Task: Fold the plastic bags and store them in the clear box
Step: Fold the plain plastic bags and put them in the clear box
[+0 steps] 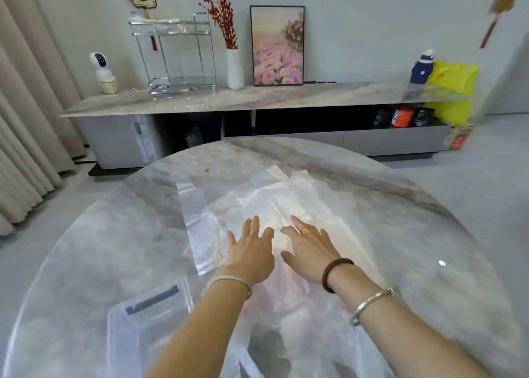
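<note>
Head view: round marble table fills the lower frame, person's two forearms reach in from the bottom edge. Left hand palm down, fingers straight and spread, flat on the top plastic bag. Right hand just beside it, also palm down with fingers splayed, pressing the same bag; neither hand grips anything. Thin ring on a right finger, brown hair tie and silver bangle on the right wrist, pale bangle on the left wrist. The bag lies spread near the table's middle, handles pointing away from the person. A second clear bag lies flat under it and sticks out to the left. More crumpled bags sit heaped between the forearms at the near edge, count unclear. Clear box stands at the near left of the table, beside the left forearm, dark latch on its far rim; contents hard to tell. Behind the table, a long sideboard against the wall carries a white camera, wire rack, white vase with red stems, framed flower picture, blue bottle and yellow bag. Curtain hangs at far left
</note>
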The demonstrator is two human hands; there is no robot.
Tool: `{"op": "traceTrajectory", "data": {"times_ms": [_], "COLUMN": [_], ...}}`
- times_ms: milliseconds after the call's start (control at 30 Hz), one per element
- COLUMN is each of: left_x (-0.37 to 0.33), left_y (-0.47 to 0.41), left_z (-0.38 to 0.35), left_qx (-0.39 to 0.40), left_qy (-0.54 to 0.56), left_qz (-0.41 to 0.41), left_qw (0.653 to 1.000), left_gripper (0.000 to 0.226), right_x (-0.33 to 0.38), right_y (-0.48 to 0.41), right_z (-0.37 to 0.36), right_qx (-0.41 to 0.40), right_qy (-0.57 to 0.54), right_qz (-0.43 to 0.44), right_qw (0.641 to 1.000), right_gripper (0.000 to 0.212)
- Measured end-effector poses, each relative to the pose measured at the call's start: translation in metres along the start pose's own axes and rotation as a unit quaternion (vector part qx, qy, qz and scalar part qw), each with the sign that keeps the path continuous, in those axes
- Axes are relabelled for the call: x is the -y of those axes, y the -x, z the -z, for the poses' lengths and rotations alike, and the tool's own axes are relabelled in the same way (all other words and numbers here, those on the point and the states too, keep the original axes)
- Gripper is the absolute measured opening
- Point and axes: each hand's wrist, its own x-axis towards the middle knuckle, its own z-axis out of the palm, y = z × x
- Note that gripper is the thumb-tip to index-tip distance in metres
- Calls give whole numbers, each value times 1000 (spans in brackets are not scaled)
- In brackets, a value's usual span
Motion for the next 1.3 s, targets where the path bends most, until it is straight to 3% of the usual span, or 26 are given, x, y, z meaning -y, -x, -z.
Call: {"op": "traceTrajectory", "data": {"times_ms": [233,333,467,567,700,800,867,967,1067,1133,1233,1300], "left_x": [1,-6,-20,-24,-31,-34,-35,-39,-44,-46,-50,-54], "left_y": [-10,9,46,53,79,95,103,107,96,87,78,71], "left_z": [-14,-16,-20,-16,-15,-12,-13,-15,-23,-29,-31,-34], "left_qx": [59,20,10,14,23,18,26,20,2,29,66,78], "left_qy": [-40,-59,-52,-22,54,87,109,145,103,110,235,345], "left_qz": [12,-32,-121,-163,-186,-187,-184,-152,-112,-71,-38,-13], "left_qw": [997,998,991,986,981,978,977,977,988,991,969,935], "left_gripper": [39,33,36,39,47,44,42,43,50,53,54,52], "right_x": [-5,-7,-8,-18,-31,-39,-41,-42,-45,-45,-43,-38], "right_y": [1,12,36,38,56,66,73,82,84,85,87,90], "right_z": [-18,-20,-15,-4,-5,-3,2,8,14,17,23,30], "right_qx": [0,-40,-153,-192,-148,-92,-79,-63,-84,-103,-119,-102], "right_qy": [-17,-30,-100,-192,-306,-454,-521,-476,-442,-427,-406,-414], "right_qz": [-17,-17,-61,-178,-313,-350,-330,-320,-319,-311,-256,-207], "right_qw": [1000,999,981,946,887,814,783,817,834,843,869,881], "right_gripper": [52,49,47,59,66,58,38,17,20,22,29,28]}}
